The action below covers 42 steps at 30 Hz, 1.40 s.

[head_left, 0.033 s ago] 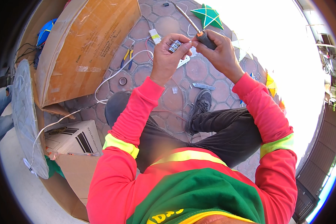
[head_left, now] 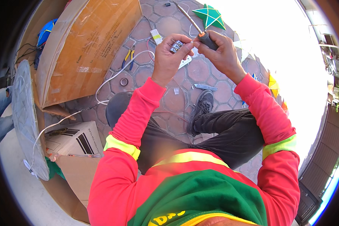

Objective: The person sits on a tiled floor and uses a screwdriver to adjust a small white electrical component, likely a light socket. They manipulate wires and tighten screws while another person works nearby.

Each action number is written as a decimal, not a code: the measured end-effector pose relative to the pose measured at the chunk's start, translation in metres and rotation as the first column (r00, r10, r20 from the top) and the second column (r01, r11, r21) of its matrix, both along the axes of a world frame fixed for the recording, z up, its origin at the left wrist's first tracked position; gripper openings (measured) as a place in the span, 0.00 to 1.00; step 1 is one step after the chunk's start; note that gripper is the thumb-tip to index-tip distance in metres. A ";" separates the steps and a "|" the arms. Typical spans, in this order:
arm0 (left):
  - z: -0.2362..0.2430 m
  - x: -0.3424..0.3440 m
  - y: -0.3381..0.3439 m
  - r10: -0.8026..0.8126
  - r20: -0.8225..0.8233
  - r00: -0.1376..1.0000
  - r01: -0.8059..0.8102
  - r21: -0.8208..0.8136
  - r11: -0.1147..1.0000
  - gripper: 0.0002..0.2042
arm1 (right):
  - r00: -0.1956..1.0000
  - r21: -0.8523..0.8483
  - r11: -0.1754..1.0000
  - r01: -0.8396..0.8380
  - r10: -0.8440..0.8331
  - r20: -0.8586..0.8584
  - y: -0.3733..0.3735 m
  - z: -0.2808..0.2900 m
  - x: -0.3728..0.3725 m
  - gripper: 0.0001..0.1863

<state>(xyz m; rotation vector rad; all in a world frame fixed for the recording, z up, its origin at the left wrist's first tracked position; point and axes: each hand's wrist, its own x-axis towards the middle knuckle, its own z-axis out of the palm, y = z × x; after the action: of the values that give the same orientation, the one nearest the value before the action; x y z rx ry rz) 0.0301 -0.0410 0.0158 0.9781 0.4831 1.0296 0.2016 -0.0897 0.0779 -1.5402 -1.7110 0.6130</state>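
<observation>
In the head view, my left hand (head_left: 168, 62) pinches a small grey-and-white block (head_left: 176, 46) between thumb and fingers, above the paved floor (head_left: 197, 70), probably to steady it. The fingers of my right hand (head_left: 224, 54) curl round the dark handle of a long-shafted tool (head_left: 209, 42), its shaft slanting away, likely so thumb and forefinger can meet beside my left fingertips; what they pinch there I cannot tell. Toward the floor's left edge, by the big cardboard box (head_left: 90, 49), lie pliers (head_left: 128, 58) and a tape roll (head_left: 124, 81), within easy reach, I'd judge; a cutter (head_left: 205, 87) lies near my shoe (head_left: 204, 103).
</observation>
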 end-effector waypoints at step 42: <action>0.009 -0.012 0.009 -0.159 -0.093 0.983 0.161 0.018 0.987 0.08 | 0.873 -0.484 0.862 -0.152 -0.113 -0.475 0.006 0.001 0.015 0.15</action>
<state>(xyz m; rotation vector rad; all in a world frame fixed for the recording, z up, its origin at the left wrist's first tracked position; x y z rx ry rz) 0.0182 -0.0317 0.0252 1.0727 0.4597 0.8512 0.2167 -0.0832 0.0793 -1.5240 -1.2194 1.4307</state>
